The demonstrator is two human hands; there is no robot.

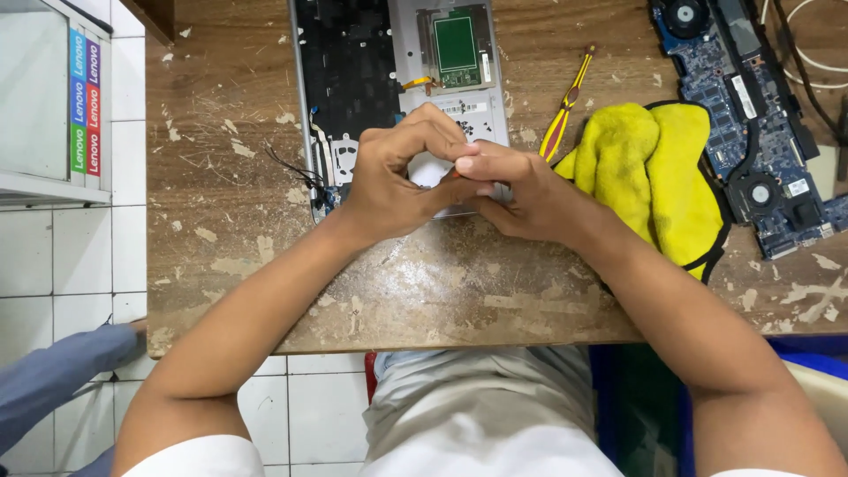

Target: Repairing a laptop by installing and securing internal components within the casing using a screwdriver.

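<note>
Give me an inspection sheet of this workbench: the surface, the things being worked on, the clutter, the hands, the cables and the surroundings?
Surface: worn wooden table, paint-flecked and scratched.
Job's things: opened laptop shell, underside of keyboard and a green board showing; hands rest on its near edge.
Clutter: yellow cloth; yellow-handled tool beside it; blue circuit board with two fans at right.
Hands: left hand and right hand pressed together over something small with a bit of orange; cannot tell what.
Cables: thin black wires at the shell's left edge; white cable top right.
Surroundings: white tiled floor; another person's grey sleeve lower left.
</note>
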